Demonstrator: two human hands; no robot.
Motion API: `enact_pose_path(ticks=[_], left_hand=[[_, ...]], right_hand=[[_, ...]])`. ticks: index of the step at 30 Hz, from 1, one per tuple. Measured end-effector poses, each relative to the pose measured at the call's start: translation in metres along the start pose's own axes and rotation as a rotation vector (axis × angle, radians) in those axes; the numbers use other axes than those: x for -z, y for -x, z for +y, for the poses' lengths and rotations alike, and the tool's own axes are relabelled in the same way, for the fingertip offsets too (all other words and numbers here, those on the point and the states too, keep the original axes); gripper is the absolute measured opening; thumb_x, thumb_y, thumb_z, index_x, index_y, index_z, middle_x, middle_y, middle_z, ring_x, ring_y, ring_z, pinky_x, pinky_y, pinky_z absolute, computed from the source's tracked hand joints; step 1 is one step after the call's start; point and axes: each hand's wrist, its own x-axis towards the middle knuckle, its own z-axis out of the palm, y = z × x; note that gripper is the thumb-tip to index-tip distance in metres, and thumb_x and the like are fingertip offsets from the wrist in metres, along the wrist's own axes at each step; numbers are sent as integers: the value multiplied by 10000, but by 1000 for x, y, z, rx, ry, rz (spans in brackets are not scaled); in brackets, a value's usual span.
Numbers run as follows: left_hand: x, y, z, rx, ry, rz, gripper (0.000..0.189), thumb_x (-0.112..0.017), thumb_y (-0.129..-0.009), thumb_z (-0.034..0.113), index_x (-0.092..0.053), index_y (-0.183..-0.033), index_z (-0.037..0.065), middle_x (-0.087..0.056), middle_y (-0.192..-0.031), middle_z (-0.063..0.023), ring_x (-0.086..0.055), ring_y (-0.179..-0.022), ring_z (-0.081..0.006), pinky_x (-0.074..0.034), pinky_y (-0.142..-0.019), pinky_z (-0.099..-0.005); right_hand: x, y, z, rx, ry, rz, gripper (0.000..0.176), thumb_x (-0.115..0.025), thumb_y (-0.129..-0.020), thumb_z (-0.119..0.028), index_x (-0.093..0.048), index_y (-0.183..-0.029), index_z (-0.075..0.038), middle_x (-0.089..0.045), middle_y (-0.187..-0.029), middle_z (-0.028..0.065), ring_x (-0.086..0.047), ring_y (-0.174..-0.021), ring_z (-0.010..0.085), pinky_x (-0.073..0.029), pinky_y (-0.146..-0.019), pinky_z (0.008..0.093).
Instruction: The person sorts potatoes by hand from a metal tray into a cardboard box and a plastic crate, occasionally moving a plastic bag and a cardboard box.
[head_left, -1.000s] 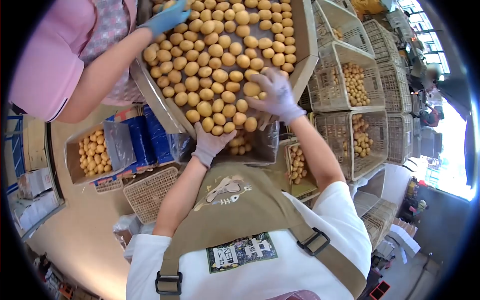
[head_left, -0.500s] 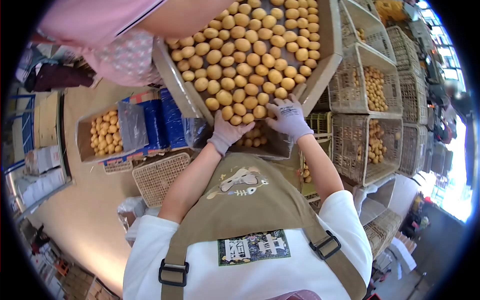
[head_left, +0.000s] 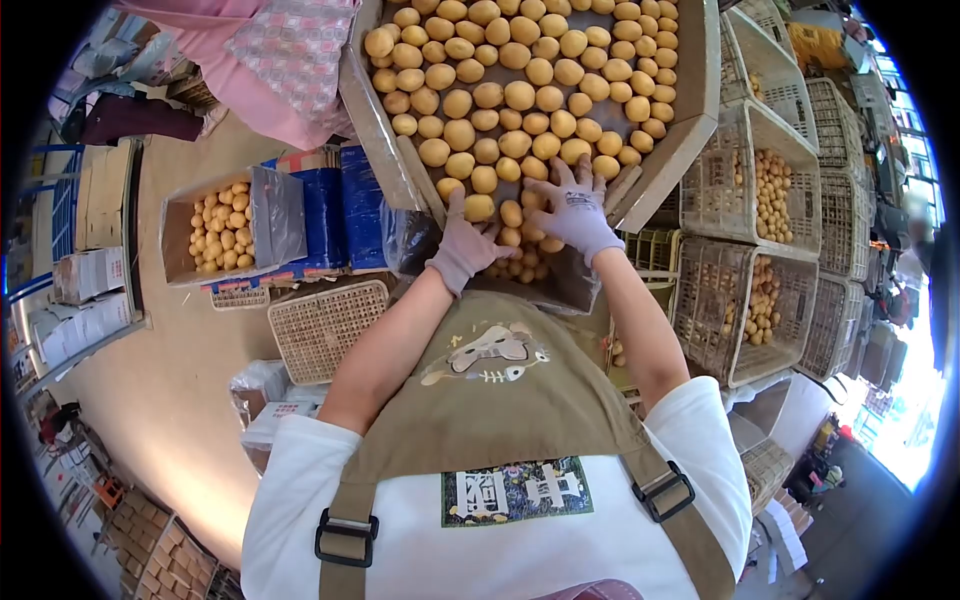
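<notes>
A wooden-sided sorting tray holds many round yellow-orange fruits. At its narrow near end, my left hand in a pale glove is open on the left side, its fingers pointing up beside a fruit. Opposite it, my right hand, gloved too, lies open with spread fingers touching fruits at the tray's mouth. Between the hands, several fruits pass over the edge. Just below, a lined box contains more of the same fruit; my hands and apron partly hide it.
On the right stand stacked plastic crates, some with fruit. To the left are a lined box of fruit, blue cartons and an upturned crate. Another person's pink clothing shows at the upper left.
Fruits at the tray's near end have moved down between my hands into the box, baring some tray floor. My right hand has reached slightly farther up. The other person's arm has left the tray.
</notes>
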Motion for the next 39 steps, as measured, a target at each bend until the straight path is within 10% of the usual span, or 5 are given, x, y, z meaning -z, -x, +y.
enact_pose_path(ticks=[21,25,29,31,39], left_hand=[[5,1,1,-4,94,-102,935,-493,-840,788,-304,-1531,186,-291,-1582,-80,-228,-1484,-320,-197,-1131,-694],[6,-1,3,27,43,-39,966,-475,-821,819,-298,-1536,194,-296,-1583,-66,-213,-1492,-299,-153,-1143,-680],[0,3,-1,-41,-190,58,908,-440,-847,806,-306,-1531,224,-306,-1589,-41,-213,-1498,-263,-133,-1155,-656],[41,-27,-7,-188,-502,-137,862,-421,-869,790,-318,-1525,240,-325,-1584,-34,-238,-1490,-255,-150,-1157,-642],[1,2,-1,-31,73,-158,800,-366,-904,765,-352,-1510,243,-373,-1557,-40,-344,-1438,-306,-225,-1140,-640]], right_hand=[[-1,6,3,-54,102,-86,370,-658,-834,-465,-737,-1109,-231,-432,-1501,206,-201,-1457,506,-108,-1184,597],[-2,-6,10,-62,-113,464,386,-637,-851,-435,-735,-1130,-187,-504,-1435,178,-368,-1378,417,-220,-1158,549],[18,-20,13,-90,-111,-109,459,-634,-872,-433,-662,-1274,-212,-452,-1495,151,-329,-1412,424,-218,-1157,560],[9,-18,4,-98,-59,55,499,-607,-870,-475,-644,-1311,-243,-409,-1526,163,-268,-1450,420,-151,-1173,584],[2,-4,13,-49,-28,-25,530,-620,-856,-470,-617,-1360,-305,-330,-1581,181,-138,-1510,415,-36,-1190,621]])
